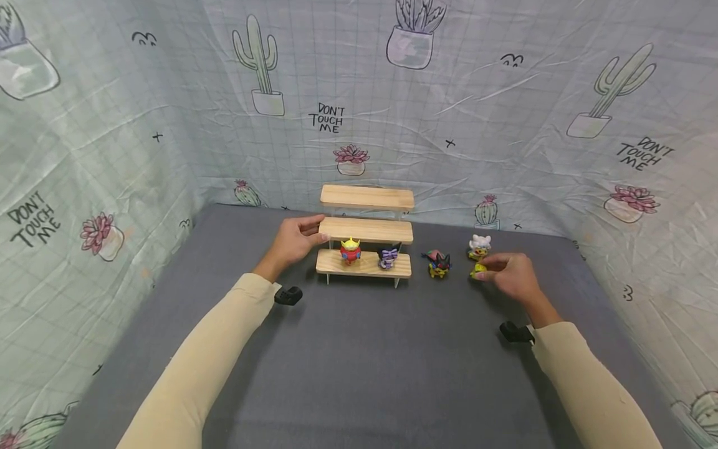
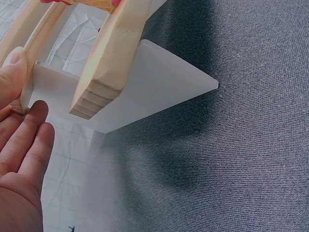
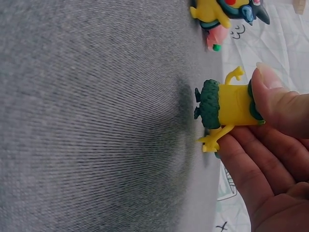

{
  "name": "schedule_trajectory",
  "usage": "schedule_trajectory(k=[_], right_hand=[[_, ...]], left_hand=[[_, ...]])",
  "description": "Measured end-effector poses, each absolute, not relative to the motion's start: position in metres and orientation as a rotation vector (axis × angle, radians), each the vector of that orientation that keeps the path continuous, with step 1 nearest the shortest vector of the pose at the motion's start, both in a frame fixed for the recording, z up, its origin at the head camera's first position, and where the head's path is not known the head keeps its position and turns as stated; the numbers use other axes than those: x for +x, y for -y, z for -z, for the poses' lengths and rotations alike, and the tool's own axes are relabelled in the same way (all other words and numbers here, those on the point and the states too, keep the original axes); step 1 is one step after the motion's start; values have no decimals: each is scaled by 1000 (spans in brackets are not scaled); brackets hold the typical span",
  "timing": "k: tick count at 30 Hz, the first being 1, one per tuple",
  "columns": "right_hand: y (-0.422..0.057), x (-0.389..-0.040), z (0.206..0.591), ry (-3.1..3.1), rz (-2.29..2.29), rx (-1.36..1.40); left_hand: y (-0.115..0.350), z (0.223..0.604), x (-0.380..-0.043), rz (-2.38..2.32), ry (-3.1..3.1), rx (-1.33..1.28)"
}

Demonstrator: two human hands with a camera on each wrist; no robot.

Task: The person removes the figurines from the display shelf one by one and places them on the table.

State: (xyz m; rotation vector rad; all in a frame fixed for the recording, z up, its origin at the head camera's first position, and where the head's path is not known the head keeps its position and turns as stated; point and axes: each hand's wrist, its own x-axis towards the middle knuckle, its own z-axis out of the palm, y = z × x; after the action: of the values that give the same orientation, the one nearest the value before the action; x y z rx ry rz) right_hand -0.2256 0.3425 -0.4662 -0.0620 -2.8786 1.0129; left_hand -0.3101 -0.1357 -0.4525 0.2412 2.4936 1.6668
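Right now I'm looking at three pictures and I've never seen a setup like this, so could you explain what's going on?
There's no machine here, just a person using two bare hands. The wide picture comes from a camera on the head, looking forward and down; the close-ups come from a camera worn on each wrist.

On the dark gray surface stands a three-tier wooden shelf. Its lowest board carries a red figurine and a purple-and-black figurine. To its right are a white-topped figurine and a black-eared figurine.

The left hand holds the left end of the middle board. The right hand pinches a yellow-and-green figurine between thumb and fingers.
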Motion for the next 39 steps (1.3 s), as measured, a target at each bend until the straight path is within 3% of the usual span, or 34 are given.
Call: schedule_trajectory(k=[39], right_hand=[[-346,-213,469,2874,-1125,-34]], left_hand=[[134,453,-307,-1647,-2520,246]])
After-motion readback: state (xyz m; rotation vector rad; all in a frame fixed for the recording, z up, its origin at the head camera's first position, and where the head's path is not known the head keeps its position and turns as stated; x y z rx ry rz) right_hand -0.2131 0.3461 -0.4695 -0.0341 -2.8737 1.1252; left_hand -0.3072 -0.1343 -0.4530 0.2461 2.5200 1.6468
